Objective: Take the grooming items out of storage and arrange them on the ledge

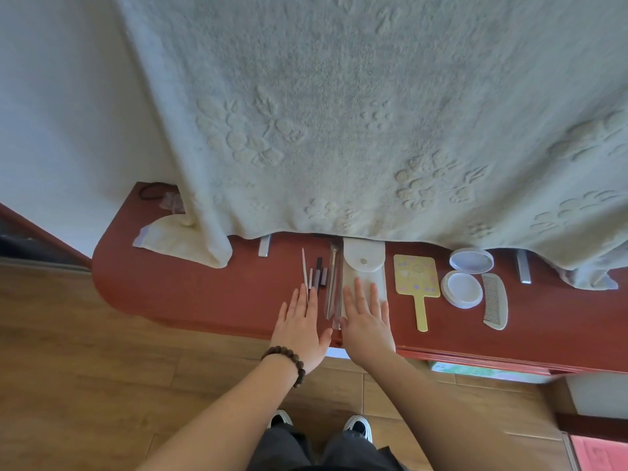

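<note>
On the red ledge (204, 294) lies a row of grooming items. A clear pouch (363, 266) with its flap open sits in the middle, and my right hand (367, 317) rests flat on its lower part, fingers straight. My left hand (300, 317) lies flat beside it, fingertips touching thin sticks and small dark tubes (316, 273). A slim clear-sleeved tool (333, 283) lies between my hands. To the right are a yellow hand mirror (416, 277), an open round compact (464, 277) and a grey comb (495, 300).
A pale embossed blanket (373, 130) hangs over the ledge's back, its hem reaching the items. A folded cloth (163, 237) and a dark hair tie (151, 192) sit at the ledge's left end. Two metal brackets (265, 246) poke out under the hem. Wooden floor lies below.
</note>
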Available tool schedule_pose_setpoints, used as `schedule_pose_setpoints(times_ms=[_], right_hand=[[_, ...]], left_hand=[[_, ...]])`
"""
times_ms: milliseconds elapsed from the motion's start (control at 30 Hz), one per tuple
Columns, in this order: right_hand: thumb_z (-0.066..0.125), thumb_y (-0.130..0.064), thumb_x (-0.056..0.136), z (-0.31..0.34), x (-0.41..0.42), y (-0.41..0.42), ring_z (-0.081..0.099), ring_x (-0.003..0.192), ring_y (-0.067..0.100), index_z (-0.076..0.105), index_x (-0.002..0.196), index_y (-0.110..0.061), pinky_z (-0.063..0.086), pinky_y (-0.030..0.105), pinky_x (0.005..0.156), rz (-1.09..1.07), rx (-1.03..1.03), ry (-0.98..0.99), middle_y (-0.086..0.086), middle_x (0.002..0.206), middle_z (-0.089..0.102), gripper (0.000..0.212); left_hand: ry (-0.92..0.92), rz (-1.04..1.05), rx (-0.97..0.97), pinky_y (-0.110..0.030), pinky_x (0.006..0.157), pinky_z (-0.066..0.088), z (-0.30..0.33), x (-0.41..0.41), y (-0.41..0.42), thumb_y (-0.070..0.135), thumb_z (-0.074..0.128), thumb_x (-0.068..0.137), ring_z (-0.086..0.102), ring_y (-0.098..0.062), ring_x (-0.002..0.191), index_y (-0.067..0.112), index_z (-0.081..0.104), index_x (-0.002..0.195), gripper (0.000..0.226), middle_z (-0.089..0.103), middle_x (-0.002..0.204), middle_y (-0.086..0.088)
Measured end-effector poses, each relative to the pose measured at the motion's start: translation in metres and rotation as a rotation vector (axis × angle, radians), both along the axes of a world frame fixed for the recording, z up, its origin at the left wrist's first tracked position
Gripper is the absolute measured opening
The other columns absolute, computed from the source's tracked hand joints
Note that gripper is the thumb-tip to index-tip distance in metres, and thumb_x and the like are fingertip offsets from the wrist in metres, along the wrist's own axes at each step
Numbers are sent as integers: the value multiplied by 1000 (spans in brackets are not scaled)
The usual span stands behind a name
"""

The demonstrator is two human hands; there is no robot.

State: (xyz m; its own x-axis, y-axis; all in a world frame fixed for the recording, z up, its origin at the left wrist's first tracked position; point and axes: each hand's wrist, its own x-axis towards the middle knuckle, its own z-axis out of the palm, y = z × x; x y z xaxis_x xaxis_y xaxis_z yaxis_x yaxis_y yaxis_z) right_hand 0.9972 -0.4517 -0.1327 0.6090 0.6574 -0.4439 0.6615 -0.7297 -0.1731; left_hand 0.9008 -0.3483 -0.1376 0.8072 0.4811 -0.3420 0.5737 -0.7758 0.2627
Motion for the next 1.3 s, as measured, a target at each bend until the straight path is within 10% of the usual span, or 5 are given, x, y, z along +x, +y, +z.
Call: schedule_pose_setpoints(times_ms=[833,1000,1300], right_hand=[[16,-36,102,-5,-20,-6,-30,138,22,-6,151,-20,-18,48,112,263,12,-121,-3,159,-16,56],[-11,-44,87,-2,-21,-9,-31,137,22,-17,145,-20,-16,42,113,124,129,-118,-3,155,-22,63],[18,-39,103,4,-5,-24,-22,144,20,-9,151,-18,-10,40,118,-160,107,-59,0,158,-22,59]], left_hand=[[-40,-36,3,-40,121,1,1,-16,12,46,37,96,-12,-15,147,18,-9,151,76,-13,160,0],[-25,-59,26,-41,121,0,4,-16,11,47,35,96,-13,-16,147,17,-10,150,76,-14,159,-1],[-40,-38,55,-42,121,-2,10,-17,9,49,31,96,-12,-18,147,18,-9,151,74,-12,160,-2]])
